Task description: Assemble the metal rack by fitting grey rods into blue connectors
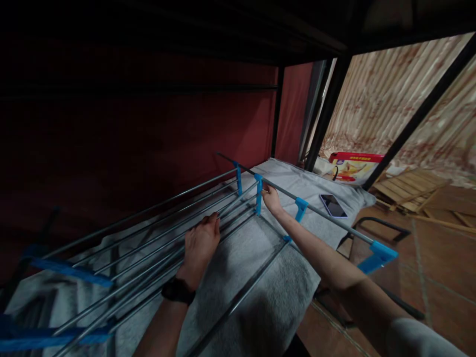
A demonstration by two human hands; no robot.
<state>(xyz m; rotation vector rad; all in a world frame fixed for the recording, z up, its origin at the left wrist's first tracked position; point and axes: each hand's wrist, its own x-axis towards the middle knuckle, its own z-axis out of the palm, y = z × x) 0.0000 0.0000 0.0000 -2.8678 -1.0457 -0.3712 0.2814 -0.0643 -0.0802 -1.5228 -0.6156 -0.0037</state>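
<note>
A rack of thin metal tubes (163, 237) with blue plastic brackets lies along a bed covered with a grey cloth (238, 267). My left hand (203, 238), with a dark watch (178, 291) on the wrist, is closed around one metal tube near the rack's middle. That tube slants up to a blue bracket (259, 194) at the right end. Beside this bracket, my right hand (272, 199) has its fingers pressed together at the tube's end; the fingertips are partly hidden. More blue brackets (302, 208) sit along the dark end bar.
A phone (333, 206) lies on the cloth at the right. Black bed-frame posts (330, 109) and a dark upper bunk enclose the space. A red-and-yellow box (355, 167), wooden slats (411, 189) and a black metal-framed seat (372, 248) are beyond the bed.
</note>
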